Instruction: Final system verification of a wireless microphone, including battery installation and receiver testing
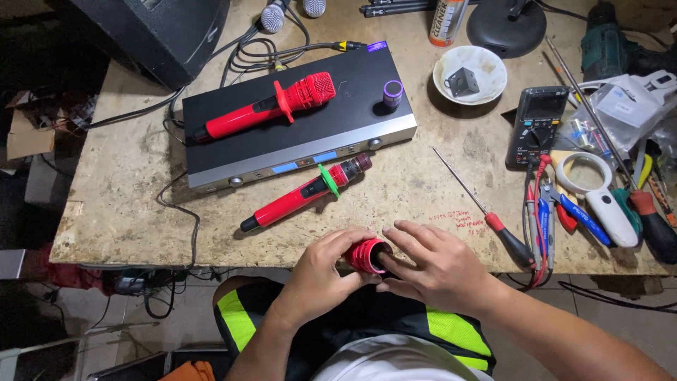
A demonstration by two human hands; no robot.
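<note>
1. Head view: a black receiver box (pixel 296 113) is sitting on the worn table (pixel 120 212); behind its right end a white bowl (pixel 470 73) is resting, and further right a multimeter (pixel 536 123); a red-handled screwdriver (pixel 486 215) is lying right of the hands.
2. Two red microphones are showing; one (pixel 268 107) is lying on the box, one (pixel 305 192) just in front of it.
3. The left hand (pixel 321 271) is clamping a red grille cap (pixel 368 255) at the table's near edge; the right hand (pixel 437 264) is pressing its fingers, slightly spread, against the cap's open end.
</note>
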